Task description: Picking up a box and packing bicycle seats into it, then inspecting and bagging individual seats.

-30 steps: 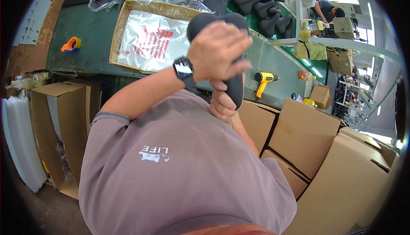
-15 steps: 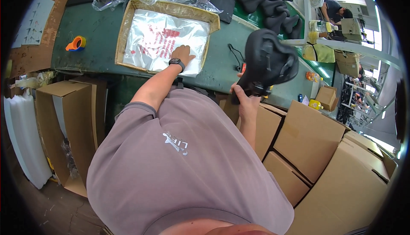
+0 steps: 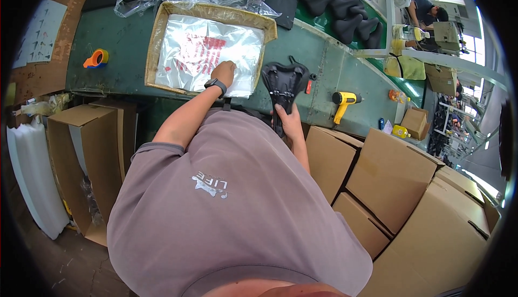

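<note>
While the right hand (image 3: pixel 291 121) grips the black bicycle saddle (image 3: pixel 283 84) by its nose, left hand (image 3: pixel 224 73) fingers rest flat, apparently empty, on the plastic bags (image 3: pixel 205 54); bagging step: next needs one bag pinched free.

Black saddle (image 3: pixel 284 84) underside-up on bench

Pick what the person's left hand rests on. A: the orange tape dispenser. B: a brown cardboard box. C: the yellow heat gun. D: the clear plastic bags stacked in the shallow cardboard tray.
D: the left hand lies flat on the clear plastic bags inside the shallow cardboard tray, while the right hand grips the black bicycle saddle.
</note>
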Motion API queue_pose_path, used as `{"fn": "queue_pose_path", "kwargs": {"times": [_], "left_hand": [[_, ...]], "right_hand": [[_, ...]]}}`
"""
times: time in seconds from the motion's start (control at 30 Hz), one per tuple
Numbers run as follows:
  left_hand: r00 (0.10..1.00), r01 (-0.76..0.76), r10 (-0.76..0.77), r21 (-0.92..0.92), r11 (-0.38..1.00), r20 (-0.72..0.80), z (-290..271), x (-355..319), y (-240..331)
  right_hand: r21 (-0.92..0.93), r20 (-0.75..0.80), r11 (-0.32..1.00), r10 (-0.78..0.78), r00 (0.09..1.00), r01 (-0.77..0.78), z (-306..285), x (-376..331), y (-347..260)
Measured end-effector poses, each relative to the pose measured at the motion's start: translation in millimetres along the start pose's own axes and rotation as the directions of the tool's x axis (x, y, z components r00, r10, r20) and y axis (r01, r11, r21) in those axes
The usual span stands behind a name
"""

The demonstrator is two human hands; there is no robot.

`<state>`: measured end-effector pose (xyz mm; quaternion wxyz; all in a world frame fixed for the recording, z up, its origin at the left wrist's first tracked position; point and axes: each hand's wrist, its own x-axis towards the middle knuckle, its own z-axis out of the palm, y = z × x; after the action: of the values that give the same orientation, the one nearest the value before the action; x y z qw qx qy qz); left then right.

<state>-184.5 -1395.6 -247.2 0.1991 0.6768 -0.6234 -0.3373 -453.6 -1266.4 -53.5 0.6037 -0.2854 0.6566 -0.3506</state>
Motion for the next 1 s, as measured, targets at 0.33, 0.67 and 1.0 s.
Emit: {"fn": "queue_pose_path", "kwargs": {"times": [0.33, 0.67, 1.0], "left_hand": [[0.988, 0.149, -0.154, -0.177, 0.973, -0.012, -66, -24, 5], [0.973, 0.159, -0.217, -0.908, 0.388, 0.077, -205, -89, 86], [0.964, 0.162, -0.234, -0.974, 0.155, 0.123, -278, -7, 141]], "right_hand": [[0.127, 0.398, 0.987, 0.043, 0.916, -0.101, 99, 95, -6], [0.183, 0.594, 0.94, 0.127, 0.794, -0.288, 135, 96, -126], [-0.055, 0.511, 0.866, -0.403, 0.759, 0.496, 51, 86, -181]]}}
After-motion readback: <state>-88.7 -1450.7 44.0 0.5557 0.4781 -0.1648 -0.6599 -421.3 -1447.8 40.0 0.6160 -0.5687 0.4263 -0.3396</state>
